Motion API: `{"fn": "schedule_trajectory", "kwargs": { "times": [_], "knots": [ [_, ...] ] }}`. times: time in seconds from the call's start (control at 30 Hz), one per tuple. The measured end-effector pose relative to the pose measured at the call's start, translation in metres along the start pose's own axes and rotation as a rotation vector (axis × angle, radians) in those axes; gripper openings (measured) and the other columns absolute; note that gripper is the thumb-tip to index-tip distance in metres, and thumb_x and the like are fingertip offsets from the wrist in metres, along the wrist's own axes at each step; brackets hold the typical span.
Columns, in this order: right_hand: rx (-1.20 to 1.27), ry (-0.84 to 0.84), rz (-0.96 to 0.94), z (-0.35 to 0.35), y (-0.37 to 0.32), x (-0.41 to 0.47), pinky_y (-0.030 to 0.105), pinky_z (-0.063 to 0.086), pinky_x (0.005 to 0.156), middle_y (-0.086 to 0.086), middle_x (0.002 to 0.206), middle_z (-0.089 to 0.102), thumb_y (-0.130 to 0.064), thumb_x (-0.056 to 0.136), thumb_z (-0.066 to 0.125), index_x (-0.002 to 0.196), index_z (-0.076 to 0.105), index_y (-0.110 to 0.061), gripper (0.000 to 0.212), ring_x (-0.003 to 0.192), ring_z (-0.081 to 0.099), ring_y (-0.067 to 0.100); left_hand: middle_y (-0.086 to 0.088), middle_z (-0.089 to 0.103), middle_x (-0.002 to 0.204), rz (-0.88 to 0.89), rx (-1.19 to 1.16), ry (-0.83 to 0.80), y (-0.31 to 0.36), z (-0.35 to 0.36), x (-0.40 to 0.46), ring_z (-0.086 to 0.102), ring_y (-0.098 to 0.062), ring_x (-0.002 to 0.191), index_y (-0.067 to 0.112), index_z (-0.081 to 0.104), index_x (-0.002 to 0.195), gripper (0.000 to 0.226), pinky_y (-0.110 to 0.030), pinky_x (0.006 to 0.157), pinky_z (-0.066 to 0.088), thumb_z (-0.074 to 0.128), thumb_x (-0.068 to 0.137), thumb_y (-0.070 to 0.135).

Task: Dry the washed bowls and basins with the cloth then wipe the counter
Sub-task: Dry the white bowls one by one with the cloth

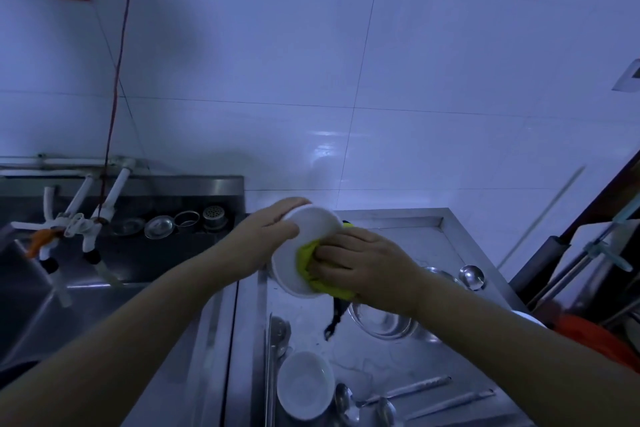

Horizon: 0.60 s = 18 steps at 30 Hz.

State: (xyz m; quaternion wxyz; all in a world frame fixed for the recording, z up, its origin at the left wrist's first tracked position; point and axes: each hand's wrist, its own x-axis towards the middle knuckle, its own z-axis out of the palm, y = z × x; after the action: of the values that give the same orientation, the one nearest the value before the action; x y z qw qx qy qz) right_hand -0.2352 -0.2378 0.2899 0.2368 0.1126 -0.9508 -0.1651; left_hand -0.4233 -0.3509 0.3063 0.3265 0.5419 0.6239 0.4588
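Observation:
My left hand (266, 236) grips a white bowl (304, 246) by its rim, tilted on its side above the steel counter (408, 364). My right hand (367, 263) presses a yellow cloth (308, 260) into the bowl, fingers curled round the cloth; a dark strip of it hangs below. A second white bowl (304, 385) sits upright on the counter near the front. A steel basin (384, 319) rests under my right wrist, partly hidden.
A sink (104, 253) with taps (86, 222) lies to the left, strainers and lids on its back ledge. Spoons (349, 402) and a ladle (471, 276) lie on the counter. Utensils and an orange item crowd the right edge.

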Motion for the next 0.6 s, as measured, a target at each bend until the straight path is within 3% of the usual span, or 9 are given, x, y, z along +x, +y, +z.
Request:
{"fn": "schedule_trajectory", "kwargs": {
  "times": [0.13,0.2,0.27,0.3,0.37,0.47,0.53,0.6],
  "knots": [
    [0.003,0.023,-0.057,0.005,-0.003,0.001,0.033,0.050,0.085,0.002,0.087,0.068,-0.014,0.096,0.056,0.082,0.070,-0.015,0.019,0.078,0.063,0.022,-0.006,0.063,0.103,-0.176,0.030,-0.154,0.008,-0.009,0.006,0.066,-0.032,0.085,0.048,0.058,0.108,0.030,-0.049,0.062,0.057,0.047,0.081,0.039],
    [0.024,0.039,-0.025,0.006,-0.007,0.000,0.033,0.051,0.084,0.002,0.081,0.067,-0.014,0.093,0.060,0.077,0.069,-0.016,0.018,0.073,0.061,0.021,-0.003,0.060,0.113,-0.216,0.174,-0.149,0.005,-0.011,0.006,0.066,-0.026,0.089,0.044,0.048,0.124,0.034,-0.047,0.067,0.059,0.046,0.089,0.043],
    [0.067,-0.002,0.030,0.005,-0.006,-0.003,0.033,0.052,0.085,0.002,0.081,0.068,-0.017,0.084,0.069,0.081,0.070,-0.016,0.003,0.074,0.063,0.020,0.000,0.049,0.131,-0.099,0.612,-0.093,0.000,-0.013,0.005,0.058,-0.018,0.105,0.038,0.028,0.140,0.052,-0.041,0.082,0.055,0.042,0.091,0.049],
    [0.094,-0.031,0.077,0.004,-0.006,-0.005,0.033,0.052,0.085,0.002,0.081,0.068,-0.017,0.079,0.073,0.084,0.070,-0.016,0.006,0.075,0.064,0.021,0.002,0.043,0.138,0.019,0.824,-0.027,-0.003,-0.012,0.001,0.050,-0.015,0.115,0.035,0.024,0.142,0.058,-0.039,0.091,0.050,0.041,0.089,0.051],
    [0.150,-0.076,0.151,0.004,-0.003,-0.008,0.033,0.052,0.081,0.003,0.079,0.067,-0.013,0.071,0.077,0.086,0.070,-0.014,0.016,0.072,0.064,0.022,0.003,0.044,0.140,0.345,1.107,0.060,-0.003,-0.008,-0.010,0.041,-0.015,0.127,0.029,0.037,0.137,0.056,-0.038,0.102,0.038,0.048,0.084,0.045],
    [0.198,-0.057,0.192,0.004,-0.003,-0.008,0.034,0.053,0.077,0.004,0.077,0.066,-0.009,0.066,0.080,0.087,0.070,-0.013,0.024,0.068,0.062,0.023,0.008,0.066,0.113,0.721,1.309,-0.084,-0.001,-0.001,-0.016,0.055,-0.015,0.118,0.030,0.064,0.105,0.033,-0.036,0.106,0.030,0.070,0.073,0.030],
    [0.212,-0.009,0.217,0.003,-0.003,-0.009,0.035,0.052,0.079,0.005,0.079,0.066,-0.010,0.067,0.081,0.089,0.070,-0.012,0.024,0.070,0.062,0.023,0.011,0.070,0.095,0.714,1.292,-0.187,0.003,0.003,-0.015,0.063,-0.010,0.101,0.029,0.066,0.090,0.021,-0.032,0.106,0.036,0.075,0.071,0.026],
    [0.249,0.079,0.294,0.002,-0.004,-0.012,0.036,0.049,0.085,0.008,0.087,0.067,-0.010,0.071,0.078,0.093,0.070,-0.008,0.024,0.079,0.061,0.023,0.009,0.068,0.090,0.569,1.178,-0.193,0.003,0.001,-0.015,0.062,-0.010,0.091,0.025,0.066,0.090,0.012,-0.028,0.095,0.047,0.069,0.078,0.027]
  ]
}}
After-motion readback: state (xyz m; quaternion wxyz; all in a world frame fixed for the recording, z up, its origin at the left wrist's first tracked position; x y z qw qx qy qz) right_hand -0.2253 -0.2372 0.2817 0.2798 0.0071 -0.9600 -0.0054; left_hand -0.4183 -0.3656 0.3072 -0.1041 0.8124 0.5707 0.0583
